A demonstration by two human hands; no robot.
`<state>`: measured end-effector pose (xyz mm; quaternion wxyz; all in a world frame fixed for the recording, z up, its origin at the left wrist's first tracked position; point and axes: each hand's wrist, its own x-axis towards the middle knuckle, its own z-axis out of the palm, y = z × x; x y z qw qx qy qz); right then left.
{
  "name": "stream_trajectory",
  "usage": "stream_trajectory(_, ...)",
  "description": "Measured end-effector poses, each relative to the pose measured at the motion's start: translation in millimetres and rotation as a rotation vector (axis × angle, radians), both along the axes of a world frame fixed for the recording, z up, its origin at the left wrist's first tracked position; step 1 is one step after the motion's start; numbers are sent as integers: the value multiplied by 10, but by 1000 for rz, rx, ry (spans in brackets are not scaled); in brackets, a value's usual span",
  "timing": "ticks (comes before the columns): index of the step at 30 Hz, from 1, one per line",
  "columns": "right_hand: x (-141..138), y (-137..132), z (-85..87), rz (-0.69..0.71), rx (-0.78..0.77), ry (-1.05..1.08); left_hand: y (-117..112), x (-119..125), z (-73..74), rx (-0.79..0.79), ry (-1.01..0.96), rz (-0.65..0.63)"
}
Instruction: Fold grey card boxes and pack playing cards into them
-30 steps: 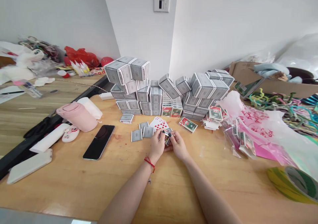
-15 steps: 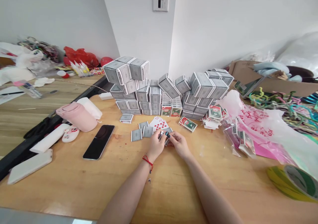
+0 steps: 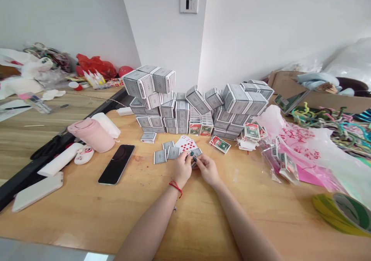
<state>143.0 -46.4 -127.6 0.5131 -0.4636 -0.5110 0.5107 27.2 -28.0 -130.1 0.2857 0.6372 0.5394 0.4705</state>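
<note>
My left hand (image 3: 183, 168), a red string bracelet at its wrist, is closed in a pinch above the table in the middle. Close beside it my right hand (image 3: 208, 170) pinches too, and the fingertips of both hands meet. Dark nails show there; whatever small thing lies between the fingers is mostly covered. Just beyond the hands are face-down playing cards with grey patterned backs (image 3: 160, 156) and a fan of face-up red diamond cards (image 3: 183, 143). A card with a grey back (image 3: 198, 151) lies partly behind my fingers.
Behind stand stacked grey-backed card blocks (image 3: 182, 116), some leaning. A boxed deck (image 3: 219, 144) lies before them. To the left are a black phone (image 3: 116, 164) and a pink tumbler (image 3: 92, 134); to the right, plastic bags (image 3: 307, 145) and a yellow-green tape roll (image 3: 327, 211).
My fingertips have shifted slightly against each other, and the left fingers are a little higher. The view has moved slightly; the cards and stacks stay in place.
</note>
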Motion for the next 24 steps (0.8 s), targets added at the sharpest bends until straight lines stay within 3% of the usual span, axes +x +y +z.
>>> stream_trajectory(7, -51, -24, -12, -64, 63, -98, -9, 25, -9, -2, 31, 113)
stream_trajectory(15, -29, -41, -10, -59, -120, -1, -38, 49, 26, 63, 142, 42)
stream_trajectory(24, -22, -17, 23, 39, -94, -3, -24, 31, 37, 76, 171, 60)
